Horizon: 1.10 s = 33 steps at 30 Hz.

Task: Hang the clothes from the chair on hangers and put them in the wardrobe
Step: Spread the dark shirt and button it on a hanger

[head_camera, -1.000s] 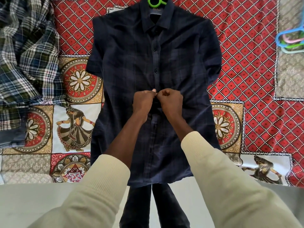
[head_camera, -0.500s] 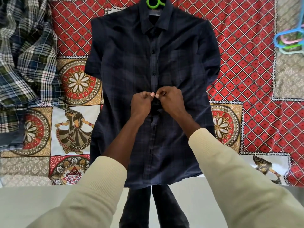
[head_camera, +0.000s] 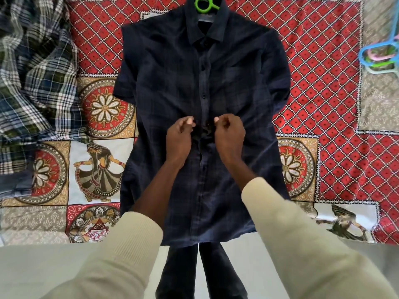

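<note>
A dark navy short-sleeved shirt [head_camera: 172,83] lies flat, front up, on a patterned bedspread [head_camera: 323,83]. A green hanger [head_camera: 204,5] sticks out of its collar at the top edge. My left hand [head_camera: 179,137] and my right hand [head_camera: 230,134] are at the shirt's button placket, about mid-chest. Each hand pinches the fabric on its own side of the placket, with a small gap between them. The buttons above my hands look fastened.
A crumpled plaid shirt [head_camera: 32,72] lies at the left on the bed. Several coloured hangers [head_camera: 382,57] lie at the right edge. The bed's front edge runs below the shirt hem, with pale floor and my dark trouser legs [head_camera: 200,272] beneath.
My hands were touching at the placket; now they have moved a little apart, each still pinching the shirt fabric. The shirt has not shifted.
</note>
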### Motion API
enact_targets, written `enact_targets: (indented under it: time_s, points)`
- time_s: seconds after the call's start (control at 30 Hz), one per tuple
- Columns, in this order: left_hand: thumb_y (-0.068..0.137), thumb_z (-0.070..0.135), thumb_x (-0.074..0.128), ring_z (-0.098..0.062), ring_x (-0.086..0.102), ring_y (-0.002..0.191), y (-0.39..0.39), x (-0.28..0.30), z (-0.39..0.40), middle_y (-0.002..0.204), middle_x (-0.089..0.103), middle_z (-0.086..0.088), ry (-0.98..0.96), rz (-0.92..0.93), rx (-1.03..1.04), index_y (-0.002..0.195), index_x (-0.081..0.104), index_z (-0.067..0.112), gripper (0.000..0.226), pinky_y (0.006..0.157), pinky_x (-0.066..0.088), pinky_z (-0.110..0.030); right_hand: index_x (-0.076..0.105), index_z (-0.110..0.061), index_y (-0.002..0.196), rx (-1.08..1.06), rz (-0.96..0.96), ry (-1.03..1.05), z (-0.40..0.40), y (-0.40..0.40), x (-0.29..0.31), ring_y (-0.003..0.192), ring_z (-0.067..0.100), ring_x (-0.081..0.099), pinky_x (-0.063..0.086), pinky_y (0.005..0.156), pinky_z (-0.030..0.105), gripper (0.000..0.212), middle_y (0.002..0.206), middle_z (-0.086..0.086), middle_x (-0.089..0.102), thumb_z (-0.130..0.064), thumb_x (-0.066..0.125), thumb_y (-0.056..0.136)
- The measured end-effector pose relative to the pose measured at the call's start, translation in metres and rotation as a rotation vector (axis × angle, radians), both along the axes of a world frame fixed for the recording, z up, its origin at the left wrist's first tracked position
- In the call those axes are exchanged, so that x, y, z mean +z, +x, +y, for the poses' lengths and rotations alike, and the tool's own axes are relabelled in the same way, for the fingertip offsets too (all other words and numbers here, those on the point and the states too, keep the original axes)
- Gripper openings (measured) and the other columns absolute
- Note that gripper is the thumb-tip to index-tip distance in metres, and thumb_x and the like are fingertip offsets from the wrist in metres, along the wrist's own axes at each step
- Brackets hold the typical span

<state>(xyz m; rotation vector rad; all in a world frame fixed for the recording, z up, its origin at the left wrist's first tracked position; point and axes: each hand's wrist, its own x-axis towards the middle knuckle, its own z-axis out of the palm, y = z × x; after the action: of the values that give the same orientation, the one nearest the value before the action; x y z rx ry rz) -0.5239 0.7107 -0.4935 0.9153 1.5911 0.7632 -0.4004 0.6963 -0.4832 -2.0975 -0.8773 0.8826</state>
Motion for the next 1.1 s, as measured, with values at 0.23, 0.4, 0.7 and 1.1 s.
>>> enact_targets:
  time_s: [0.23, 0.4, 0.7, 1.1]
  points:
    - [0.101, 0.02, 0.049, -0.011, 0.062, 0.081, -0.025, -0.008, -0.062, 0.08, 0.067, 0.006, 0.005, 0.114, 0.095, 0.095, 0.065, 0.019, 0.017, 0.079, 0.05, -0.032, 0.054, -0.009, 0.111, 0.423, -0.521, -0.205, -0.084, -0.049, -0.018, 0.101, 0.033, 0.055, 0.045, 0.085, 0.044, 0.046, 0.108, 0.012, 0.058, -0.041, 0.069, 0.082]
    - [0.097, 0.021, 0.058, -0.011, 0.059, 0.087, -0.029, -0.017, -0.091, 0.101, 0.067, -0.005, 0.05, 0.284, -0.067, 0.101, 0.064, 0.018, 0.008, 0.079, 0.047, -0.015, 0.052, -0.007, 0.125, 0.279, -0.334, -0.191, -0.089, -0.029, -0.005, 0.101, 0.039, 0.057, 0.046, 0.081, 0.043, 0.04, 0.12, 0.017, 0.056, -0.007, 0.051, 0.085]
    - [0.083, 0.008, 0.069, -0.017, 0.058, 0.092, -0.013, -0.014, -0.089, 0.096, 0.063, 0.003, 0.205, 0.443, -0.271, 0.099, 0.071, 0.014, 0.016, 0.088, 0.05, -0.037, 0.068, -0.006, 0.085, 0.354, -0.632, -0.109, -0.121, -0.001, -0.001, 0.088, 0.033, 0.053, 0.047, 0.078, 0.042, 0.009, 0.096, 0.012, 0.057, -0.011, 0.063, 0.078]
    - [0.09, 0.029, 0.065, -0.022, 0.061, 0.097, 0.015, -0.012, -0.058, 0.099, 0.069, 0.0, 0.051, 0.579, -0.319, 0.106, 0.073, 0.025, 0.018, 0.093, 0.045, -0.047, 0.066, -0.009, 0.096, 0.519, -0.739, -0.189, -0.084, -0.015, -0.005, 0.091, 0.032, 0.059, 0.043, 0.082, 0.041, 0.015, 0.097, 0.012, 0.066, -0.018, 0.06, 0.086]
